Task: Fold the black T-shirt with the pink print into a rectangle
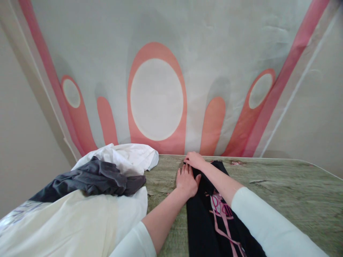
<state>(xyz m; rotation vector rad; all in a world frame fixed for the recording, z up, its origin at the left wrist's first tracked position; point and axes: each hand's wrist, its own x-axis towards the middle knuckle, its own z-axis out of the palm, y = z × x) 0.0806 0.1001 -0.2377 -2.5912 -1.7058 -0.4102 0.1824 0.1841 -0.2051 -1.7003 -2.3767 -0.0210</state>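
Observation:
A black shirt (200,228) with pink lettering and a pink ribbon-like print lies lengthwise on the table, its left side folded over. My left hand (187,182) rests flat near the far left edge of the shirt, fingers stretched forward and thumb out over the black cloth. Just beyond it, my right hand (195,160) has its fingers curled down on the shirt's far left corner, seemingly pinching the cloth. The right forearm crosses above the shirt and hides part of the print.
On the left is a heap of clothes: a dark grey garment (93,178), a white garment (120,155) behind it and a cream garment (80,221) in front. The wood-patterned table (289,203) ends at a wall with a pink-and-grey printed sheet (198,53).

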